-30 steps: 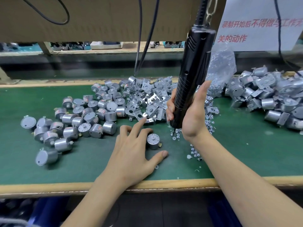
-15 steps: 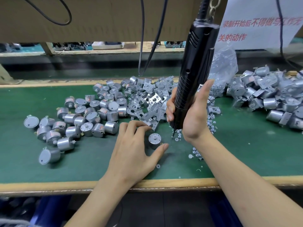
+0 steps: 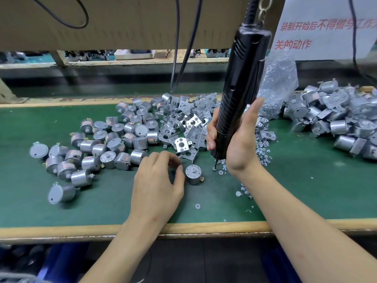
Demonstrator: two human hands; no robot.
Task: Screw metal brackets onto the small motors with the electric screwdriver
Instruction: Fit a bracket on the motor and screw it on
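Left hand [image 3: 157, 184]: fingers [image 3: 163, 158] curled in and thumb tip just beside a lone motor [image 3: 193, 174]. Motion blur hides whether anything is pinched; cannot tell. The motor stands shaft-up on the green mat [image 3: 306, 190], apart from the stock and near the bench edge, probably singled out as the next workpiece.

Right hand [image 3: 239, 148]: fingers wrapped round the lower barrel of the electric screwdriver [image 3: 242, 88]. It is held near upright, bit tip down among the loose screws [image 3: 263, 154] right of the motor, likely to pick one up on the bit. The tool hangs from a chain [image 3: 264, 9] overhead, which takes its weight.

Just beyond the left fingertips is the heap of brackets [image 3: 184, 121], within short reach. The bare motors pile [image 3: 110, 144] lies left of it. Bracketed motors [image 3: 336, 121] are heaped far right, so work seems to flow left to right. A clear bag [image 3: 279, 78] stands behind the screws. No bracket is on the lone motor yet.
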